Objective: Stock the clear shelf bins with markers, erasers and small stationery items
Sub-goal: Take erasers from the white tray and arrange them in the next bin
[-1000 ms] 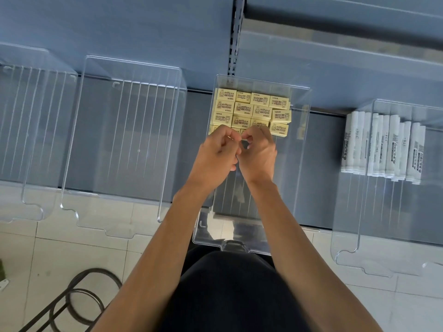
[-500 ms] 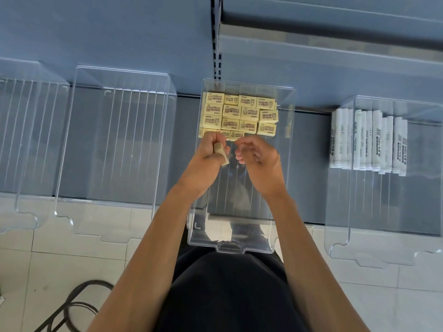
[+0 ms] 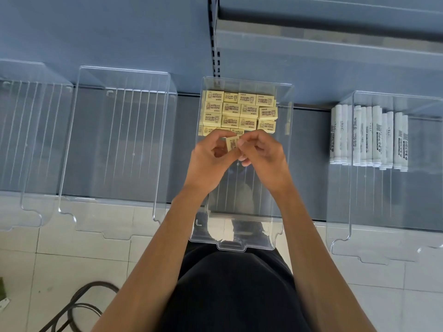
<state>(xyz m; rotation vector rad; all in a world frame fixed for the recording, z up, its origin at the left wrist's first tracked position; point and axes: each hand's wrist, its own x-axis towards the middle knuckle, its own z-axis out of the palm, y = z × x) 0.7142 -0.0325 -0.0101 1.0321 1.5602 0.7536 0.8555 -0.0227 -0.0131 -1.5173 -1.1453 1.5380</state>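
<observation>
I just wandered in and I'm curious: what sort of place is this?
Likely a stationery shop aisle: clear bins line a grey shelf, one holding yellow erasers, another white markers; the left hand and right hand hold one more eraser.

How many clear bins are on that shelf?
4, left to right: far-left bin cut by the frame edge, second bin, eraser bin, marker bin. Others may lie outside view.

Clear glossy plastic bin (image 3: 286,149), matt yellow paper-wrapped erasers (image 3: 239,111), smooth white markers (image 3: 369,137), glossy floor tiles (image 3: 395,307) were shown.
</observation>
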